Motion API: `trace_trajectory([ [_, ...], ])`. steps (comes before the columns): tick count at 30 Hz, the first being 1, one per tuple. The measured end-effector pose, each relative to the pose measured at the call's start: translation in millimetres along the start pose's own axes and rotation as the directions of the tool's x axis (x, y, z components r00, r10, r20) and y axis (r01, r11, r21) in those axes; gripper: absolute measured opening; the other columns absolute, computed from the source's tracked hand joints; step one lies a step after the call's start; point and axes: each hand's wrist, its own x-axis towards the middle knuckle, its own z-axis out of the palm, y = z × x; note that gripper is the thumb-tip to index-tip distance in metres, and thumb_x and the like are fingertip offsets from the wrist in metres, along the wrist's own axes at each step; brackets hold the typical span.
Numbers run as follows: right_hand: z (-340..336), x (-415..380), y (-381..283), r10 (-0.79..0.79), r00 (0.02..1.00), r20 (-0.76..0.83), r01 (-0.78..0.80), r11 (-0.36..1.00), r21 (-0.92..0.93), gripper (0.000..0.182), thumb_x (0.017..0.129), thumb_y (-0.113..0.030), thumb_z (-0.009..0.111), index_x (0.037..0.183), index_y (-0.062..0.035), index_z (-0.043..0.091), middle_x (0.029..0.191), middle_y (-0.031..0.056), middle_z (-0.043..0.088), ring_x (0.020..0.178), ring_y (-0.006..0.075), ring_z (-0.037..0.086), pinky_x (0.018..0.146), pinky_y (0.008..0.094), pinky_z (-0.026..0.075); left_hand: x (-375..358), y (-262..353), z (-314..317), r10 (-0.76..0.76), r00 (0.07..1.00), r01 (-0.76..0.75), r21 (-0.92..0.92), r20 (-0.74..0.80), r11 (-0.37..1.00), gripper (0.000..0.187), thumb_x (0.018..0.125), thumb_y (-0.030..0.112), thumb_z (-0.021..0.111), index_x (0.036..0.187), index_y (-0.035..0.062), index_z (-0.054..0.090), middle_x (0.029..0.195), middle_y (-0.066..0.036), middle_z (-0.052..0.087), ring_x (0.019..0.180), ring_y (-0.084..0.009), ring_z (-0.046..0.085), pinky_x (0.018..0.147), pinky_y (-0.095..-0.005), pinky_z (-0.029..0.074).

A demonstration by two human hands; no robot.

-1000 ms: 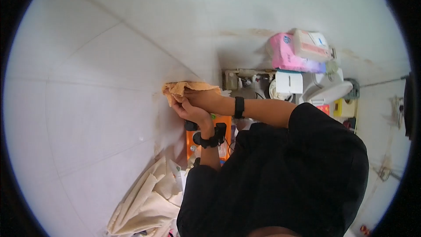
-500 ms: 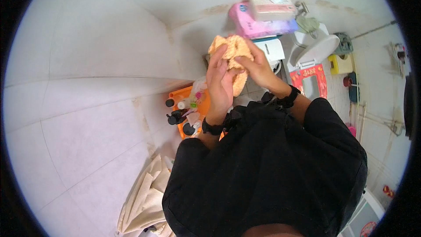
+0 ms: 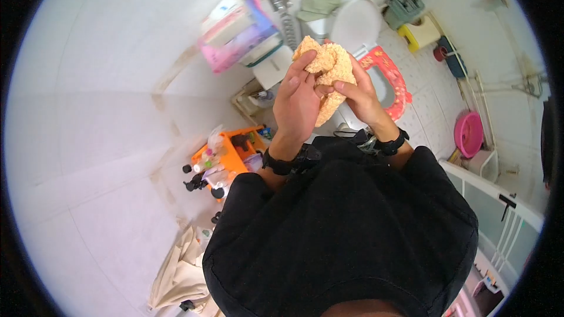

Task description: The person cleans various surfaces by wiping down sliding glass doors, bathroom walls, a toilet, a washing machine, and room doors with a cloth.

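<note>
A fluffy peach-coloured towel (image 3: 337, 67), bunched and folded, is held up in front of my chest. My left hand (image 3: 296, 105) grips its left side, palm turned partly up and fingertips against the cloth. From the right, my right hand (image 3: 365, 98) holds it with the thumb across the front; its other fingers are mostly behind the towel. One end of the cloth hangs down between my hands. Each wrist wears a black band.
Ahead is a toilet with a raised lid (image 3: 356, 23) and a red seat cover (image 3: 399, 79). Left of it are tissue packs (image 3: 238, 32). An orange rack (image 3: 232, 155) holds several bottles. A pink basin (image 3: 469, 135) and a white railing (image 3: 499, 199) are on the right.
My view has turned right, so the toilet now lies behind the towel and the pink basin shows fully. The towel stays in both hands, with its folds shifted slightly.
</note>
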Motion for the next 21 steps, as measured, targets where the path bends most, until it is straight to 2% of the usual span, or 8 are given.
trace_trajectory([
  [2, -36.0, -26.8, -11.3, -0.091, 0.995, -0.034, 0.089, 0.995, -0.053, 0.066, 0.088, -0.01, 0.059, 0.147, -0.0002, 0.031, 0.135, 0.0086, 0.051, 0.123, 0.0156, 0.048, 0.103, 0.0306, 0.038, 8.8, -38.2, 21.2, -0.055, 0.998, 0.054, 0.032, 0.024, 0.998, 0.067, 0.088, 0.035, 0.049, 0.141, -0.0036, 0.038, 0.137, -0.017, 0.044, 0.124, -0.0291, 0.042, 0.105, -0.0414, 0.036],
  [6, -88.4, -65.0, -31.5, -0.134, 0.973, -0.19, 0.122, 0.99, -0.074, 0.068, 0.088, -0.01, 0.06, 0.148, 0.0011, 0.03, 0.137, 0.0098, 0.049, 0.124, 0.0164, 0.048, 0.104, 0.0311, 0.038, 22.7, -94.8, 57.2, -0.193, 0.979, 0.19, 0.052, 0.072, 0.98, 0.065, 0.088, 0.033, 0.051, 0.14, -0.0026, 0.039, 0.138, -0.017, 0.044, 0.125, -0.0289, 0.043, 0.105, -0.0407, 0.036],
  [8, -103.2, -96.0, -32.8, -0.15, 0.964, -0.221, 0.134, 0.987, -0.086, 0.067, 0.089, -0.009, 0.061, 0.148, 0.0009, 0.029, 0.135, 0.0095, 0.05, 0.121, 0.0155, 0.05, 0.1, 0.031, 0.042, 13.0, -119.1, 61.7, -0.249, 0.962, 0.24, 0.091, 0.116, 0.967, 0.063, 0.088, 0.032, 0.053, 0.139, -0.0021, 0.041, 0.138, -0.016, 0.045, 0.125, -0.0281, 0.043, 0.105, -0.0402, 0.037],
  [12, -141.7, -138.7, -41.9, -0.184, 0.921, -0.343, 0.166, 0.983, -0.082, 0.064, 0.091, -0.007, 0.061, 0.147, -0.0005, 0.031, 0.131, 0.0081, 0.053, 0.117, 0.014, 0.052, 0.097, 0.03, 0.045, 18.4, -161.3, 86.2, -0.41, 0.888, 0.386, 0.149, 0.207, 0.911, 0.059, 0.088, 0.03, 0.054, 0.136, -0.0015, 0.044, 0.136, -0.013, 0.048, 0.123, -0.0269, 0.046, 0.102, -0.0399, 0.039],
  [13, -150.7, -146.8, -44.0, -0.201, 0.905, -0.375, 0.183, 0.98, -0.083, 0.063, 0.091, -0.006, 0.061, 0.146, -0.0007, 0.032, 0.13, 0.0077, 0.053, 0.116, 0.0138, 0.053, 0.096, 0.0298, 0.045, 21.9, -172.0, 98.7, -0.43, 0.875, 0.421, 0.09, 0.221, 0.903, 0.046, 0.093, 0.021, 0.048, 0.132, -0.0033, 0.046, 0.131, -0.016, 0.051, 0.122, -0.0267, 0.049, 0.096, -0.0372, 0.043],
  [16, -177.7, -171.2, -58.7, -0.231, 0.812, -0.536, 0.22, 0.972, -0.086, 0.062, 0.091, -0.006, 0.061, 0.145, -0.0003, 0.032, 0.127, 0.0066, 0.055, 0.114, 0.0139, 0.054, 0.097, 0.0302, 0.045, 36.1, -216.6, 123.0, -0.53, 0.803, 0.491, 0.203, 0.273, 0.847, 0.055, 0.089, 0.028, 0.051, 0.134, -0.0025, 0.044, 0.132, -0.016, 0.05, 0.12, -0.0255, 0.048, 0.099, -0.0383, 0.041],
  [17, -184.6, -182.2, -66.6, -0.243, 0.787, -0.567, 0.223, 0.969, -0.106, 0.061, 0.091, -0.003, 0.06, 0.145, -0.0002, 0.032, 0.126, 0.0062, 0.055, 0.114, 0.0137, 0.054, 0.096, 0.0303, 0.046, 38.5, -231.7, 133.0, -0.541, 0.789, 0.47, 0.281, 0.291, 0.837, 0.052, 0.091, 0.026, 0.048, 0.133, -0.0037, 0.044, 0.129, -0.017, 0.05, 0.118, -0.0264, 0.05, 0.098, -0.0382, 0.041],
  [21, -215.6, -223.6, -87.8, -0.319, 0.65, -0.689, 0.252, 0.947, -0.201, 0.06, 0.091, -0.001, 0.056, 0.146, -0.0003, 0.032, 0.132, 0.0085, 0.052, 0.121, 0.0153, 0.05, 0.1, 0.0303, 0.043, 49.3, -286.9, 176.3, -0.666, 0.646, 0.608, 0.275, 0.373, 0.745, 0.042, 0.093, 0.023, 0.045, 0.127, -0.0023, 0.048, 0.122, -0.015, 0.054, 0.114, -0.025, 0.052, 0.095, -0.0376, 0.042],
])
